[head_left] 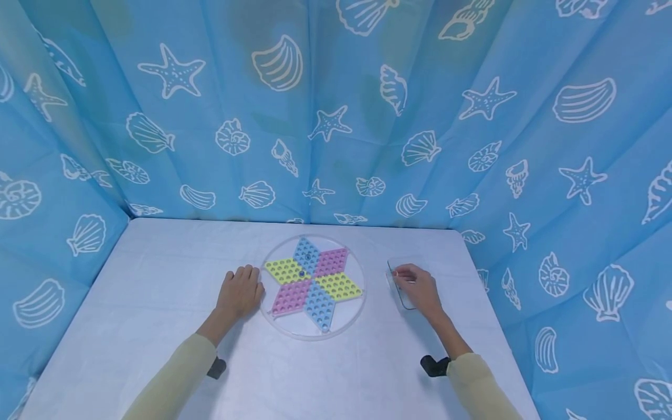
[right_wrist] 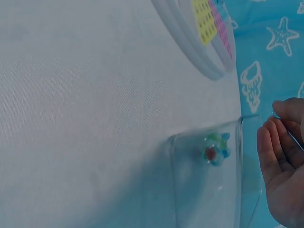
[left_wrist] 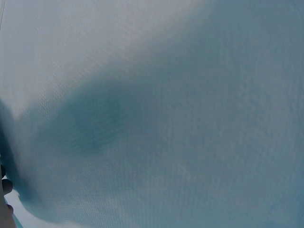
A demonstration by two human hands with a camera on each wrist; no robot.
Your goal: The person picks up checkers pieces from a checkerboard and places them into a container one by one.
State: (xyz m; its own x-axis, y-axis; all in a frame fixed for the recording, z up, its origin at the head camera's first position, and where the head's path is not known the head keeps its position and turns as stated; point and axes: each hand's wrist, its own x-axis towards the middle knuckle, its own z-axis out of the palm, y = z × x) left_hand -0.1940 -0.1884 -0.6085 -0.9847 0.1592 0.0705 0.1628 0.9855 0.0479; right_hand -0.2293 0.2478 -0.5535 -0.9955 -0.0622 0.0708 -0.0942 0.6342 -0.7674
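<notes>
fetching marbles (right_wrist: 216, 151), apparently: right hand (head_left: 422, 287) over clear box (right_wrist: 202, 190), grip unclear; left hand (head_left: 241, 290) loose beside board (head_left: 338, 286); next move probably calls for careful placement.

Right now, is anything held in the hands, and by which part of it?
It cannot be told for the right hand: its fingers are nearly together at the clear box. The left hand holds nothing visible.

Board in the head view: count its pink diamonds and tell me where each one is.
2: one pink diamond at the far right of the board, the other at its near left.
</notes>
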